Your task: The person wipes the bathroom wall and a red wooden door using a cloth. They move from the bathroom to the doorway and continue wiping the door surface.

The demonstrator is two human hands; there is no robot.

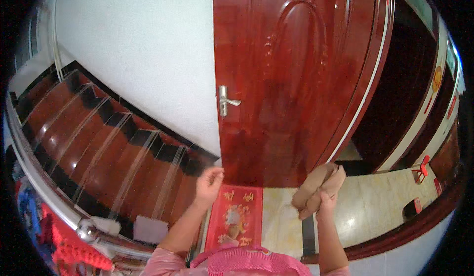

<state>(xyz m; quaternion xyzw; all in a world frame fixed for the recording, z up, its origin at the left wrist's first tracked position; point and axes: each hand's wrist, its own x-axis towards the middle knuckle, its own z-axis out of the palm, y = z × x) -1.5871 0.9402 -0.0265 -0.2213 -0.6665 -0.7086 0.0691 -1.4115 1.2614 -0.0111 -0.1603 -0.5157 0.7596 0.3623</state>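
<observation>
My right hand (327, 200) is closed on a bunched brown cloth (314, 191), which hangs in front of the lower right part of a red-brown panelled door (281, 109). My left hand (210, 181) is raised near the door's lower left corner, fingers curled, with nothing visible in it. The door stands shut against its left edge, and its silver lever handle (223, 101) sits above my left hand, apart from it. Below lies a red doormat (255, 216) with gold characters and a pattern. A pink garment (251, 263) covers my front.
At the left, dark red-brown stairs (103, 146) run beside a white wall (140, 54) and a metal railing (48, 183). Red knitted fabric (74, 246) lies at the lower left. Right of the door, tiled floor (359, 209) reaches a small red chair (422, 169).
</observation>
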